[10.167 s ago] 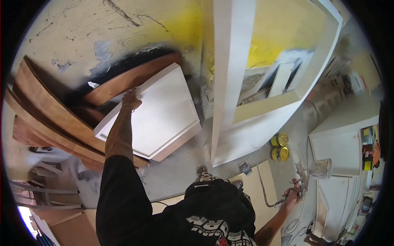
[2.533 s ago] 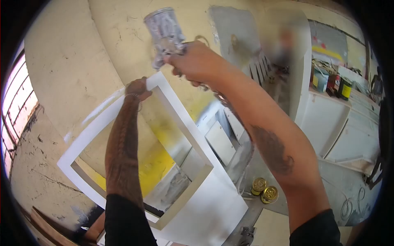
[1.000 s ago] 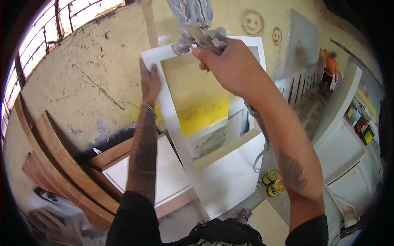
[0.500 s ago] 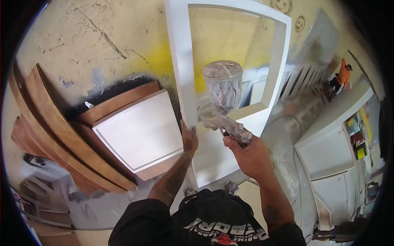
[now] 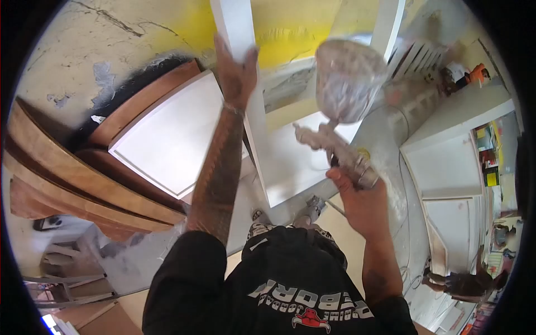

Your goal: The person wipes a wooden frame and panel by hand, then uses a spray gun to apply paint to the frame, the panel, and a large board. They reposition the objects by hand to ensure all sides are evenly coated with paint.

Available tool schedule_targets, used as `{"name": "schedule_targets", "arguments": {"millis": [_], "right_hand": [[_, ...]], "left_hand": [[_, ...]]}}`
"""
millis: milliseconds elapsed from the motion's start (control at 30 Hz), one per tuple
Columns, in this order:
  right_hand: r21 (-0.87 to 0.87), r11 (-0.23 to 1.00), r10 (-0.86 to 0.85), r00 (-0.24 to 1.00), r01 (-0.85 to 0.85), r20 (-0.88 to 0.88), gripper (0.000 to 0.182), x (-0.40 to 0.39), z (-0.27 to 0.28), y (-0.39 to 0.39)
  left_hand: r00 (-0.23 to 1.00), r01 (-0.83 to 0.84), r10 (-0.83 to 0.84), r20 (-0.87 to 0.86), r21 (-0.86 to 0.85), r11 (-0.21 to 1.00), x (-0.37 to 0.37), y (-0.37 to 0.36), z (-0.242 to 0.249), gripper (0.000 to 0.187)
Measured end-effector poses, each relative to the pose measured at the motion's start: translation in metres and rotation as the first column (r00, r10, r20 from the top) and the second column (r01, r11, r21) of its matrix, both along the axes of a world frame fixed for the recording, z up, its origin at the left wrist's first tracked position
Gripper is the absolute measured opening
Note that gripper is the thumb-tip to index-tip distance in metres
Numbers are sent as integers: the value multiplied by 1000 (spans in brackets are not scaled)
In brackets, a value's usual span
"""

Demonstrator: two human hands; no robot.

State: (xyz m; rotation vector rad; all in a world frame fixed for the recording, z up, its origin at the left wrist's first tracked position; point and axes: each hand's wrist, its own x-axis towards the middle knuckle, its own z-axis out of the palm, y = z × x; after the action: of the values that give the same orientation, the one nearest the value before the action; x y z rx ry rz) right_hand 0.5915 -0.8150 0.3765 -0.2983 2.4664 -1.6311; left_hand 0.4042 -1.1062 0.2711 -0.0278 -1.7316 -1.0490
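My left hand (image 5: pixel 237 71) is wrapped round the left upright of a white cabinet frame (image 5: pixel 279 178), thumb on the near side and fingers at the outer edge. The frame stands upright with a large opening and a solid panel at the bottom. In my right hand (image 5: pixel 363 206) is a paint spray gun (image 5: pixel 338 151), its grip inside my fist. A paint-smeared cup (image 5: pixel 350 81) sits on top of the gun and overlaps the frame's right side. The gun is in front of the frame, nozzle pointing left.
A white panel (image 5: pixel 170 139) leans on brown boards (image 5: pixel 148 103) by the wall. Curved wooden boards (image 5: pixel 84 173) stand at left. White cabinets (image 5: pixel 449 167) are at right, with a hose (image 5: pixel 410 223) on the floor. A person in orange (image 5: pixel 477 74) is far back right.
My left hand has slid from low on the frame to higher up its left upright. My right hand has moved the spray gun rightward, and the view has tilted down.
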Motion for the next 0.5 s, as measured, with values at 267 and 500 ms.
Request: {"name": "schedule_targets", "arguments": {"millis": [267,500], "right_hand": [[-28,1000,-1,965,9,262,41,23,-94,35],[-13,998,-55,998,55,-26,40,11,-131,46]], "left_hand": [[763,-13,-252,595,404,915,104,74,-268,94],[846,-37,-286,450,584,811,103,89,-235,84]]}}
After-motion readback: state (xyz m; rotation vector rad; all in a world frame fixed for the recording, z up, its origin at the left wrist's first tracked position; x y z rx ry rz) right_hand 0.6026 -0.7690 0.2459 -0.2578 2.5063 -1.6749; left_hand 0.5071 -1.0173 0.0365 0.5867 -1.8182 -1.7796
